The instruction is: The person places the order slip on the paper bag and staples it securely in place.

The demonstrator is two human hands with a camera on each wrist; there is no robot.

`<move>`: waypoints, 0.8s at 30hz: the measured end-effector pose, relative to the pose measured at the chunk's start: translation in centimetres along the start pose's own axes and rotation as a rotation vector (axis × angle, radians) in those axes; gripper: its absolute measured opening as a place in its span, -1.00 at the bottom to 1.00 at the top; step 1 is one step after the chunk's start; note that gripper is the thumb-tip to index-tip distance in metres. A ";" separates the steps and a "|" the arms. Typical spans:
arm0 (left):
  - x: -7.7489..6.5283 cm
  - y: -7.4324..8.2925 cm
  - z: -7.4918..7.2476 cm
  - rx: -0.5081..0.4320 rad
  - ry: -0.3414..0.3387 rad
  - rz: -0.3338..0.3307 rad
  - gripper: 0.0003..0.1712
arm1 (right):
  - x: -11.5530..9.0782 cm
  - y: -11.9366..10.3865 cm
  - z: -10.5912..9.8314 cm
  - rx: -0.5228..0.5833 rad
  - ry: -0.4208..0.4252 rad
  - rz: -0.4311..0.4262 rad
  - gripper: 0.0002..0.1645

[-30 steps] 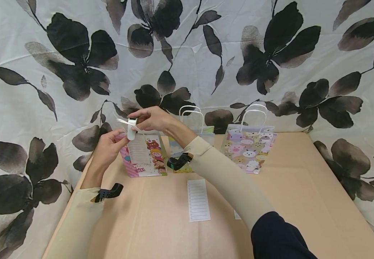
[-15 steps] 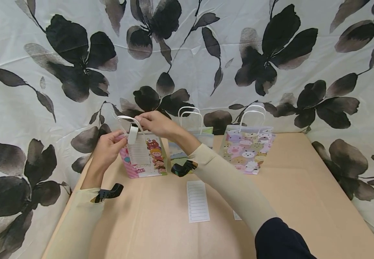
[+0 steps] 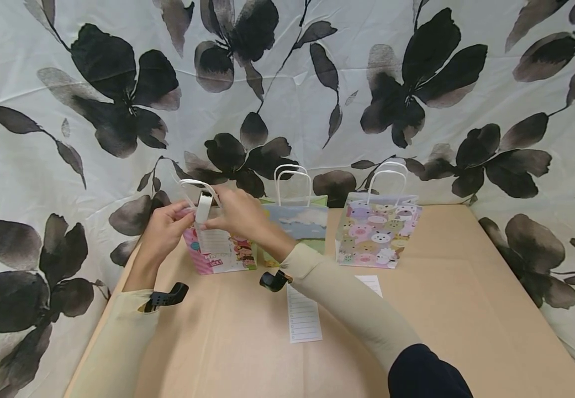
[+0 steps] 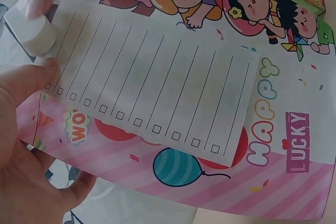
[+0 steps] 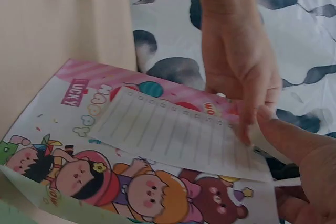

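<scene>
A pink and white paper gift bag [image 3: 207, 264] with cartoon characters stands at the left of the table. A lined checklist sheet [image 4: 147, 82] lies against its front. My left hand [image 3: 165, 229] pinches the sheet and the bag's upper left edge, its thumb on the paper in the left wrist view. At that top edge sits a small white stapler-like device [image 3: 204, 208] with a rounded end. My right hand [image 3: 242, 215] holds this device, its thumb [image 5: 289, 137] lying over it in the right wrist view. Its other fingers are partly hidden.
A landscape-print gift bag [image 3: 302, 221] stands in the middle, partly behind my right arm. Further right is an animal-print bag [image 3: 381, 232]. Two checklist sheets lie on the table [image 3: 227, 342]: one sheet [image 3: 304, 318] in front, another sheet [image 3: 370, 284] partly under my sleeve.
My right hand went from the white device to the bag's handle, straightening it upward, then came down to the device again. The left hand stayed put.
</scene>
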State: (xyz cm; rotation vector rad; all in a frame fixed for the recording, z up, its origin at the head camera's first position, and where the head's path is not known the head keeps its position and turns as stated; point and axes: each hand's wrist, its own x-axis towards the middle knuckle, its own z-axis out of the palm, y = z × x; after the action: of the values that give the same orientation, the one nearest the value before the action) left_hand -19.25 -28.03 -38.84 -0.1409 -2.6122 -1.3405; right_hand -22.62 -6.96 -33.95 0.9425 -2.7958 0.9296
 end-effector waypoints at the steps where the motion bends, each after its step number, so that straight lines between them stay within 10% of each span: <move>1: 0.0 -0.1 0.0 0.004 0.001 0.001 -0.61 | 0.1 -0.1 0.3 -0.032 0.023 0.000 -0.12; 24: 0.0 -0.2 0.0 0.010 0.024 0.055 -0.63 | 0.0 -0.1 1.2 -0.028 0.045 -0.033 -0.12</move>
State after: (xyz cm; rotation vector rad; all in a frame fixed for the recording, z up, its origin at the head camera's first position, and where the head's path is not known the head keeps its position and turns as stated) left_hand -19.25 -28.16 -39.05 -0.1921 -2.5759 -1.3029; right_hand -22.45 -7.70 -34.92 0.9486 -2.7398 0.8938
